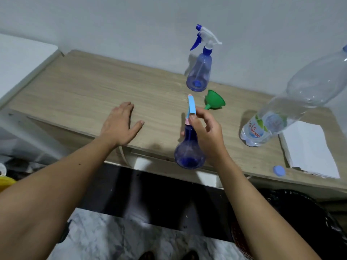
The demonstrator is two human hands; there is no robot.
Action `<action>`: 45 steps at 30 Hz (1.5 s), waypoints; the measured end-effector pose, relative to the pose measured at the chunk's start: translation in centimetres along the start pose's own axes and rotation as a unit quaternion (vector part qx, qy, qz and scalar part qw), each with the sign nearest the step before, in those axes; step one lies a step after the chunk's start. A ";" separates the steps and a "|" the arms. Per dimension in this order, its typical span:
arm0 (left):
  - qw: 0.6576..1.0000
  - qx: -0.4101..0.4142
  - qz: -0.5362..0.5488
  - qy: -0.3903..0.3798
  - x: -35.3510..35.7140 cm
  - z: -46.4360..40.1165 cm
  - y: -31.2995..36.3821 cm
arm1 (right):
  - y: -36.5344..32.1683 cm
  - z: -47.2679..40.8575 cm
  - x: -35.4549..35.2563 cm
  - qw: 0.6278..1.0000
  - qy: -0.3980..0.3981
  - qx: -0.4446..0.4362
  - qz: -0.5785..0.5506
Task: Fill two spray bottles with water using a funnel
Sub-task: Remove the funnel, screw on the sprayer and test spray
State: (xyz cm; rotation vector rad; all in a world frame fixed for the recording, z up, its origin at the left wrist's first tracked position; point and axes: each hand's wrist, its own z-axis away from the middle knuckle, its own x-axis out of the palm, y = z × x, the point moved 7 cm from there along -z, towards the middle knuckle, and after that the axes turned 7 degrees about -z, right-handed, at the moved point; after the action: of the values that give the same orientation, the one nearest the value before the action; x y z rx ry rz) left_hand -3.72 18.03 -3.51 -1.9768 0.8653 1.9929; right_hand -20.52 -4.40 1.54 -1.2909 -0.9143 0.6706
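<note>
left hand [120,124]: flat, fingers spread, palm down on table [93,94]
right hand [204,132]: fingers curled, gripping near spray bottle [188,147] at its neck, table's front edge
funnel [215,102]: lying just behind
second spray bottle [200,72]: upright, by wall

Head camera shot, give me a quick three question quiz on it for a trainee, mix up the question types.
1. True or false: the green funnel sits in the neck of a spray bottle.
2. Which hand grips the near spray bottle by its sprayer head? A) left hand B) right hand
3. Fill in: the blue cap lies on the table beside the white ____.

Key
1. False: it lies on its side on the table, near the far spray bottle.
2. B; the left hand is open, palm down at the table edge.
3. Paper, near the uncapped water bottle.
</note>
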 end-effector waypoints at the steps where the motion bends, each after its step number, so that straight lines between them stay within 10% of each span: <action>1: 1.000 0.000 -0.004 0.002 0.1 -0.1 0.0 | 0.3 -0.2 0.2 1.000 -0.006 0.006 0.005; 45: 1.000 -0.013 0.002 0.016 0.5 -0.3 -1.0 | 2.9 -0.4 2.9 0.986 -0.079 0.101 0.110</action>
State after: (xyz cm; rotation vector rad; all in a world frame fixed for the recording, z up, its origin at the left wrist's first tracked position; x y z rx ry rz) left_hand -2.97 18.57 -4.21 -2.0280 0.8562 1.9896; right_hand -18.48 -1.66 -0.76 -1.1780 -0.8137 1.0237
